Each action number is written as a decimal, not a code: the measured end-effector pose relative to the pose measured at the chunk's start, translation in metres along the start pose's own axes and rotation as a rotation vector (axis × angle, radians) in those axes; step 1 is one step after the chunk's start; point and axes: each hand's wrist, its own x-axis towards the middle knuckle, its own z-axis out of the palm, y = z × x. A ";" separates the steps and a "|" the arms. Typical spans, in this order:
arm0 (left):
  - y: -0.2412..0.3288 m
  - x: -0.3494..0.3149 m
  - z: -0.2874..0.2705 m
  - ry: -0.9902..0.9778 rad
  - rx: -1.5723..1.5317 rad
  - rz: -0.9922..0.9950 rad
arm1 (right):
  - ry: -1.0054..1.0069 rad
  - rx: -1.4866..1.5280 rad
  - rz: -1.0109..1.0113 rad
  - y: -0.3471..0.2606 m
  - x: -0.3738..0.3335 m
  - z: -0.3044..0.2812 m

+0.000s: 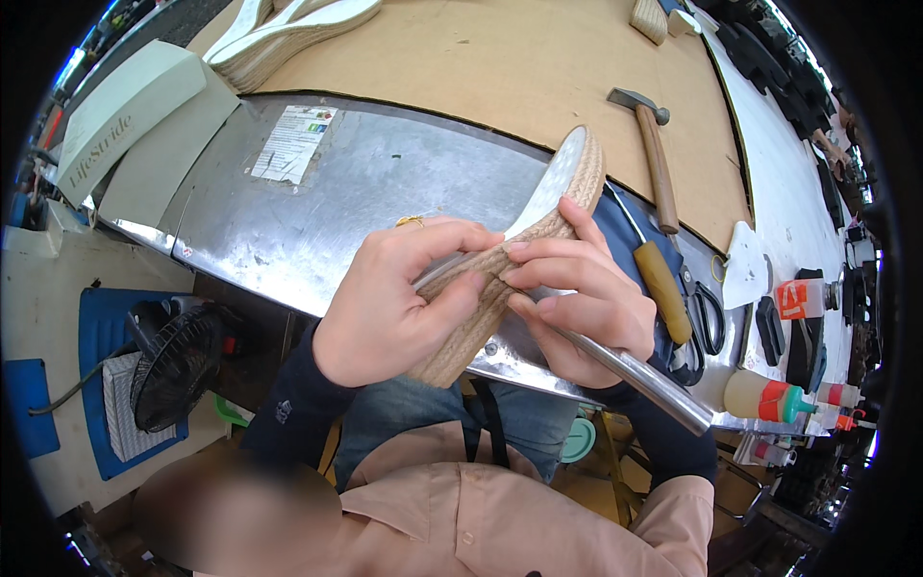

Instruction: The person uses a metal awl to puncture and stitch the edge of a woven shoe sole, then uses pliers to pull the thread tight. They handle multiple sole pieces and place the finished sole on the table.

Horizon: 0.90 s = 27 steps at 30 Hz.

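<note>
A wedge shoe sole (461,337) with a braided tan side and a white top is held in front of me, tilted, its toe end pointing away to the right. My left hand (385,298) grips its near part, thumb pressing on the braid and fingers along the top edge. Around the sole's middle, my right hand (591,293) has its fingertips on the braid. That same hand also holds a shiny metal rod-shaped tool (654,380), its thick end sticking out to the lower right. The tool's tip is hidden among my fingers.
Beneath the sole lies a steel tabletop (385,183), with a tan board (481,72) beyond it. A hammer (657,159), a wooden-handled tool (661,279), scissors (709,322) and a glue bottle (760,395) lie rightward. More soles (298,38) sit far left, near a pale box (144,115).
</note>
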 end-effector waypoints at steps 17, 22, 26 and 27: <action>0.001 0.002 0.000 -0.017 -0.053 -0.037 | 0.084 0.181 0.122 0.006 -0.006 0.003; 0.000 0.003 0.000 -0.019 -0.049 -0.007 | 0.093 0.147 0.131 0.002 -0.003 0.004; -0.001 0.003 0.000 -0.017 -0.028 0.003 | -0.030 0.012 0.116 -0.003 -0.001 0.002; -0.002 0.003 0.001 -0.013 -0.019 0.008 | -0.026 -0.008 0.100 -0.004 0.000 0.003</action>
